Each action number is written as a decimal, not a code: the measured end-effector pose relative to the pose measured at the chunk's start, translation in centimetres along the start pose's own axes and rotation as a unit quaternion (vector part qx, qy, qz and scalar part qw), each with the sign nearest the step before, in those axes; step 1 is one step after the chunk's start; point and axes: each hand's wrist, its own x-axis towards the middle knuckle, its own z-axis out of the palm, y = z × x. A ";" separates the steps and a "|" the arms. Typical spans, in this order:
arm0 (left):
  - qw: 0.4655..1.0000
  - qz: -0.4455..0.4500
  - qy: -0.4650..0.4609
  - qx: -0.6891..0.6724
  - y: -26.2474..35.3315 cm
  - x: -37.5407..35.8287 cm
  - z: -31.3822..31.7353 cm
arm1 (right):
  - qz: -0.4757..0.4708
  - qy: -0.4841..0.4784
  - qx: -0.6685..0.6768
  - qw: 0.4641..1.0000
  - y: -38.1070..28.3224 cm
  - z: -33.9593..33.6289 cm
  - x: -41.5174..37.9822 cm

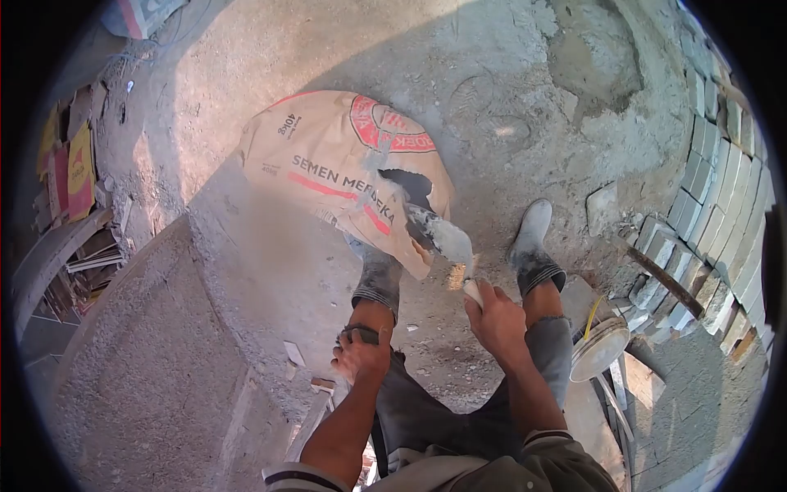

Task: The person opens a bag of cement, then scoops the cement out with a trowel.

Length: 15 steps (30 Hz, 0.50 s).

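My right hand (500,324) is closed around the pale handle of a trowel (451,239). The trowel's grey-caked blade reaches to the torn opening of a brown paper cement bag (283,152), printed "SEMEN MERDEKA" and 40 kg. The bag lies on the ground in front of my boots, and a dark hole gapes on its right side. My left hand (361,357) rests over my left knee by the rolled trouser cuff, fingers apart, with no tool in it.
Grey paving blocks (709,193) are stacked along the right. A wooden handle (666,277) juts out over loose blocks. Beside my right leg is a round whitish bucket (602,348). A rough concrete slab (156,369) lies at left, near a yellow-red packet (80,172).
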 end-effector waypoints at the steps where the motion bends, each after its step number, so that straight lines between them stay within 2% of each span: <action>1: 1.000 -0.001 0.003 -0.007 -0.4 0.1 0.1 | 0.040 -0.012 -0.045 0.998 -1.4 1.3 0.8; 2: 1.000 0.003 -0.002 -0.018 -0.9 0.4 0.2 | 0.079 -0.023 -0.090 0.993 -2.6 2.4 1.9; 5: 0.998 0.008 -0.028 -0.051 -2.4 1.3 0.6 | 0.120 -0.008 -0.176 0.977 -5.1 5.8 5.9; 8: 0.996 0.019 -0.042 -0.070 -3.8 1.8 0.7 | 0.158 0.036 -0.192 0.968 -7.8 7.4 9.0; 9: 0.996 0.023 -0.038 -0.072 -4.1 1.9 0.8 | 0.155 0.034 -0.198 0.967 -8.5 7.4 9.1; 11: 0.996 0.026 -0.041 -0.073 -4.8 2.3 0.9 | 0.164 0.097 -0.245 0.951 -9.4 7.4 8.9; 15: 0.994 0.041 -0.049 -0.091 -6.0 3.2 1.2 | 0.165 0.122 -0.291 0.934 -8.0 8.6 8.4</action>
